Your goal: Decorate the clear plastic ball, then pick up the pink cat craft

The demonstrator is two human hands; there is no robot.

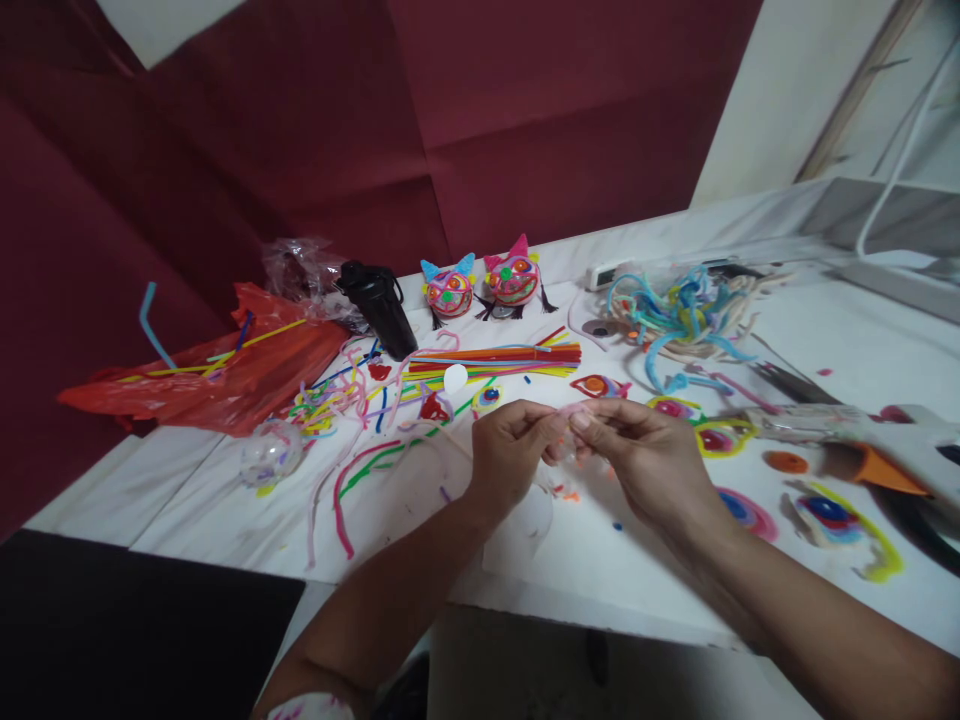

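Left grip [508, 450], right grip [654, 462] pinch pink piece [574, 412]; bundled stems [517, 357], bottle [382, 315] beyond.

A small pale pink piece [572, 411], soft-edged and a little blurred, is pinched between the fingers [552, 428] of the left hand [506, 455] and the right hand [656, 460]. Its visible part bridges the narrow gap between them as a short, slightly arched band, raised above the white tabletop [600, 570]; the fingers cover the rest, so its full length and shape cannot be told.
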